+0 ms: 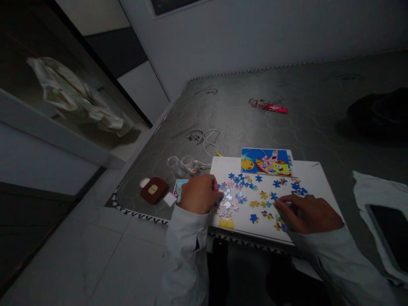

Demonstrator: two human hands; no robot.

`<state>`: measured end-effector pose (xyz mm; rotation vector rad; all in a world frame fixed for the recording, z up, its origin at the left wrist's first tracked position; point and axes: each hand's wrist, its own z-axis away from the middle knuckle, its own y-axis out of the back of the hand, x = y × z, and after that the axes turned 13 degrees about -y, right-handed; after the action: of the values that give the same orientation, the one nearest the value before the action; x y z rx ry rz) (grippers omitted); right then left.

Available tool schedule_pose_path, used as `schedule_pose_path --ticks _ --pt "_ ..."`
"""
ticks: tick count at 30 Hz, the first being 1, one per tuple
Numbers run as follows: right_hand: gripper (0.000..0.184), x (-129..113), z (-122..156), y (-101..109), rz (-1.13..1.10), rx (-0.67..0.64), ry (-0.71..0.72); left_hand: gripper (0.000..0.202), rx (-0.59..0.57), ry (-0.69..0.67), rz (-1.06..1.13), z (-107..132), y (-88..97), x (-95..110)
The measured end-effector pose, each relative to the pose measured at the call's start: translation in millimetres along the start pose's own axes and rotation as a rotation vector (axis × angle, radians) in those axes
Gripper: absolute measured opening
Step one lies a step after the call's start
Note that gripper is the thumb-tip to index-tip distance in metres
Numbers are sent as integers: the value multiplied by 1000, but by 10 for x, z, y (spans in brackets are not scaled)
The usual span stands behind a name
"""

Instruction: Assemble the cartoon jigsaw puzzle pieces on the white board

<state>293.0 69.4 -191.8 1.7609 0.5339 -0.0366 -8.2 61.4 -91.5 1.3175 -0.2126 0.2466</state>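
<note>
Many loose jigsaw puzzle pieces [254, 218] lie on a white board [242, 231]. My left hand [201, 193] is over the board's left side, fingers curled, beside a cluster of pale, pink and blue pieces [227, 205]. Whatever its fingertips may hold is hidden. My right hand [309, 212] is over the right side, thumb and forefinger pinched close to a blue piece [273, 195]; I cannot make out what is between them. Yellow pieces [254, 204] lie between the hands. A cartoon picture card [267, 161] rests at the board's far edge.
Left of the board are a brown case [154, 190], clear cups [188, 162] and a white cord [205, 142]. A red wrapper [276, 108] lies farther back on the grey mat [229, 114]. A phone [387, 233] sits on white cloth at right; a dark object [379, 112] stands behind.
</note>
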Motion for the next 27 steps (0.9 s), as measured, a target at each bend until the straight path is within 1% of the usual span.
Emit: schedule_pose_path --ticks 2,7,11,13,16,19,21,23,25,27 --pt "39 7 -1 -5 -8 -6 18 13 24 -2 4 -10 -22 45" --pt "39 43 -3 -9 1 5 -15 11 33 -6 7 -40 -78 113" --pt "33 149 -31 -43 -21 12 87 12 66 13 1 -56 -76 95" --pt "33 158 -31 -51 -30 28 116 12 74 18 1 -61 -73 90" --pt "37 82 -2 -29 -10 51 45 14 78 -15 27 -65 -89 110" --pt "39 7 25 3 7 35 -35 18 39 -78 59 -71 -127 155" --pt "37 9 25 9 -11 8 -15 19 3 -98 63 -75 -151 183" --pt "37 50 14 2 -10 17 -8 17 -8 -99 61 -78 -160 204" --pt "37 108 0 -13 -1 33 10 15 5 -94 58 -80 -154 223" --pt "35 168 -11 -28 -3 10 45 14 28 -83 66 -85 -146 241"
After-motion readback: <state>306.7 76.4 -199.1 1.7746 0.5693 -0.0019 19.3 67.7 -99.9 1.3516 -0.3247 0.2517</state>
